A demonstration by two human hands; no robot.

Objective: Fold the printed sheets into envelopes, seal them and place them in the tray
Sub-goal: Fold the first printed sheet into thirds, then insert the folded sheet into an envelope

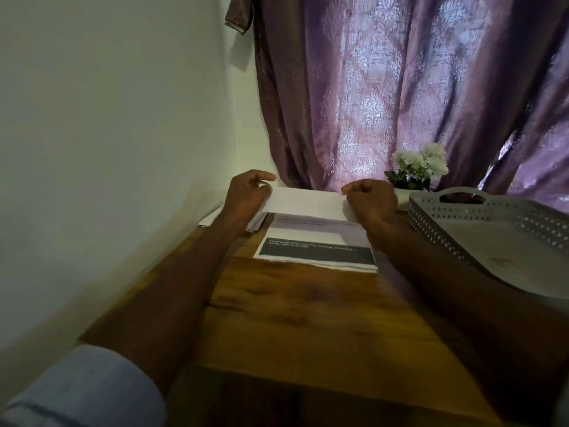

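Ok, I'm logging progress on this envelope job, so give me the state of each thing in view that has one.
Top sheet: far edge lifted, being folded toward the person.
Sheet stack: flat on the table, print up.
Left hand: pinches the sheet's left corner.
Right hand: pinches the sheet's right corner.
Tray: holds no envelopes in its visible part.
Papers behind the left hand: lying flat, partly hidden.
Curtain: drawn.

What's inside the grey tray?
Nothing can be seen in the tray: its bare floor shows, with only a faint mark on it. No envelopes are in the visible part. The right end runs out of the picture, so that part cannot be checked.
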